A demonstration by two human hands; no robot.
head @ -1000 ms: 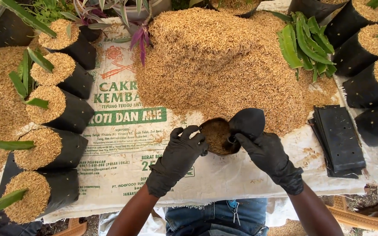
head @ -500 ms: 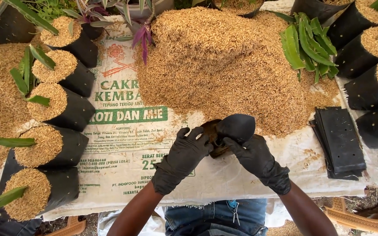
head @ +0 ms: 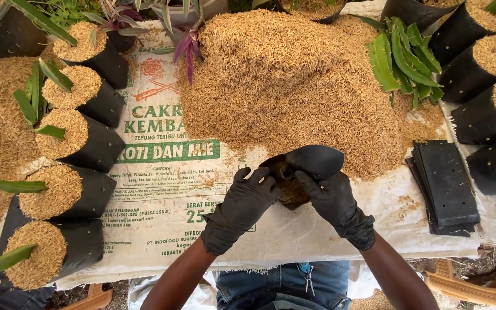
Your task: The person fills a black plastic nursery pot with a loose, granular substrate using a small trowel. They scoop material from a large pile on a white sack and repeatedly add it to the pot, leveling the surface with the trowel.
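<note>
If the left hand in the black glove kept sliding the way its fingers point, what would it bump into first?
The left hand points up and to the right, and already touches the small black plastic grow bag that both hands hold open. Past that it would probably meet the big tan pile of rice husks.

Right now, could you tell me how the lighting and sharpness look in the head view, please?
Head view: bright, even daylight, with only soft shadows; the husk pile is sharp grain by grain; the black gloves on the left hand and right hand and the black bag they hold lose detail; no motion blur; slight wide-angle bend at the edges.
</note>
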